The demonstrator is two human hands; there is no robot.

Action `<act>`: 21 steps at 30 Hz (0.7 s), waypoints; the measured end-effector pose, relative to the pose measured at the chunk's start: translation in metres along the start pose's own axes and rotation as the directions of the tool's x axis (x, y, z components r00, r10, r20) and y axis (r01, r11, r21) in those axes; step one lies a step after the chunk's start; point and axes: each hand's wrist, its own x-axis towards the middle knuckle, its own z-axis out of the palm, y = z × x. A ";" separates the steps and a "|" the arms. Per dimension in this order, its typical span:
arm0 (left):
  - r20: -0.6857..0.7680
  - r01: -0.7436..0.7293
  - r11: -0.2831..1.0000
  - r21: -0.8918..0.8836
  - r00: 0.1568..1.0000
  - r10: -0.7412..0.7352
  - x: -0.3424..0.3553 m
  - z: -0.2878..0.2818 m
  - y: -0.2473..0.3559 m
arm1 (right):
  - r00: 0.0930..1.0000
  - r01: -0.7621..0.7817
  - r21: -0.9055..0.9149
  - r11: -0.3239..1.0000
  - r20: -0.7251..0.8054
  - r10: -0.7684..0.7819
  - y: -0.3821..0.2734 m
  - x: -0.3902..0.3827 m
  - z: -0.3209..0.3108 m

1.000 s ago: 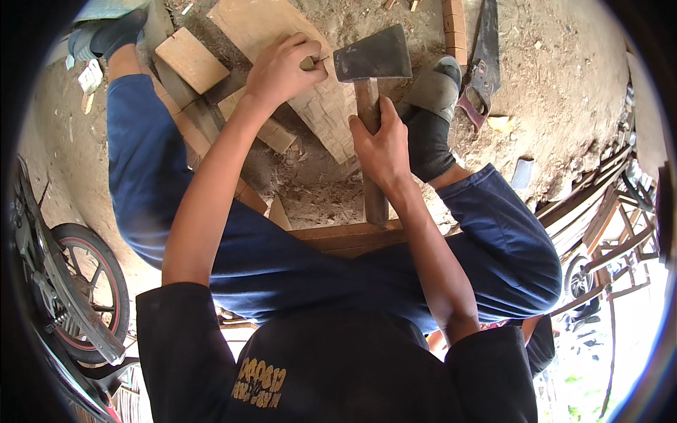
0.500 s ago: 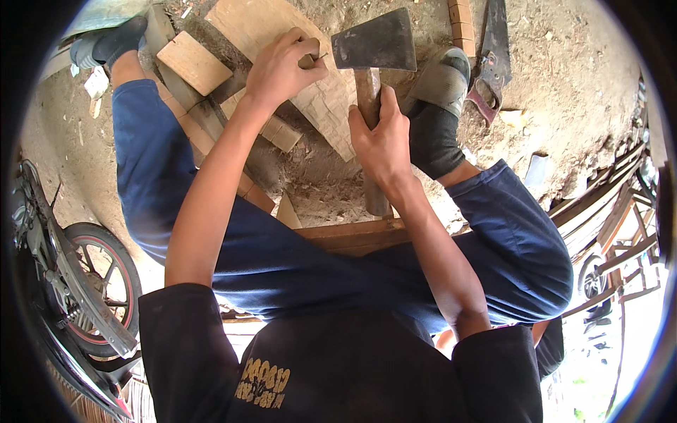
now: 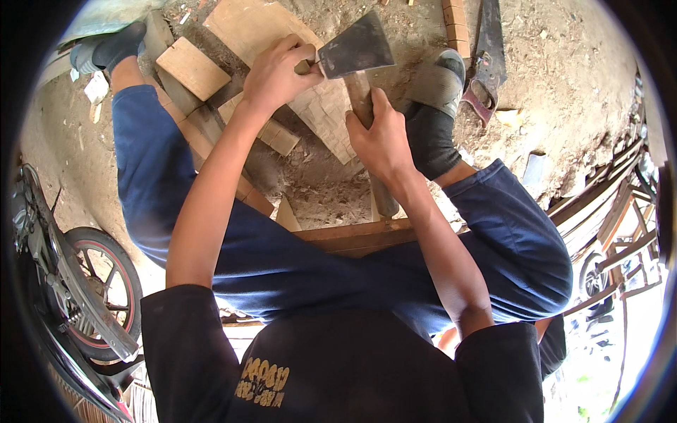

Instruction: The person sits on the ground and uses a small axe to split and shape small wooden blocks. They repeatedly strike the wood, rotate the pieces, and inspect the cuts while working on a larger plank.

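Observation:
My right hand (image 3: pixel 382 141) is wrapped around the wooden handle of an axe (image 3: pixel 358 51). The axe's broad dark head points away from me, its left corner beside my left fingertips; I cannot tell whether they touch. My left hand (image 3: pixel 278 74) is closed in a pinch on a thin dark nail (image 3: pixel 316 62), seen only in part. Beneath both hands lies a long pale board (image 3: pixel 321 113) with a rough-hewn face, slanting from upper left to lower right. What the nail's tip rests against is hidden.
A short wood block (image 3: pixel 193 68) and a smaller notched piece (image 3: pixel 279 137) lie left of the board. My feet are spread on either side. A handsaw (image 3: pixel 486 60) rests on the dirt at right, near a narrow wooden strip (image 3: pixel 456 28). A motorcycle wheel (image 3: pixel 102 289) stands at left.
The axe head has swung left and tilted, coming close to my left fingertips. My left hand has shifted slightly toward me and still pinches the nail.

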 end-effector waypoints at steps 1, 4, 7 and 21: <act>-0.020 -0.003 1.000 -0.004 1.000 0.003 -0.001 0.000 0.001 | 1.000 -0.015 0.035 0.999 0.001 0.015 -0.001 -0.001 0.000; -0.047 -0.005 1.000 0.017 0.999 0.006 -0.003 0.003 0.001 | 0.998 -0.059 0.093 0.994 -0.002 0.059 0.004 -0.003 -0.005; -0.106 -0.125 0.991 -0.040 0.987 0.120 -0.008 0.005 -0.008 | 0.996 -0.085 0.081 0.993 -0.007 0.086 0.015 -0.003 -0.006; -0.088 0.033 0.999 -0.018 0.996 -0.034 -0.029 -0.002 0.014 | 0.982 -0.185 0.122 0.975 -0.016 0.188 0.046 0.026 -0.018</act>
